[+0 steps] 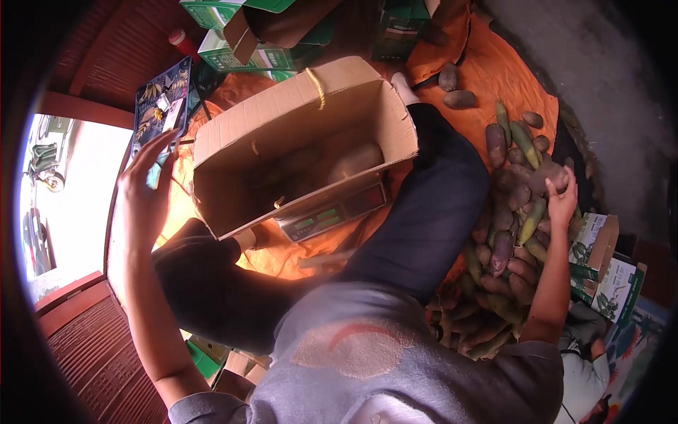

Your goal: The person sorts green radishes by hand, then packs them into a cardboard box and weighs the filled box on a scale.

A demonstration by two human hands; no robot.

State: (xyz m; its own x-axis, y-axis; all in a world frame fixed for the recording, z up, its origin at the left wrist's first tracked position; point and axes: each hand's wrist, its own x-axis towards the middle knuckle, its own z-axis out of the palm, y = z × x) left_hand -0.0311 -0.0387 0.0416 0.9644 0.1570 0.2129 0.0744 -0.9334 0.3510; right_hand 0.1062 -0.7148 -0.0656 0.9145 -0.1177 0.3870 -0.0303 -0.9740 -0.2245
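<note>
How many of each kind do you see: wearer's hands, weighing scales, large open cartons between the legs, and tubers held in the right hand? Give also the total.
Hands: 2 (left hand, right hand)
Weighing scale: 1
Carton: 1
Held tuber: 1
Total: 5

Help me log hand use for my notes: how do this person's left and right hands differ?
The left hand is open and empty, while the right hand grips a brown tuber. The left hand is raised beside the cardboard box; the right hand is at the pile of produce. Both hands are bare.
</note>
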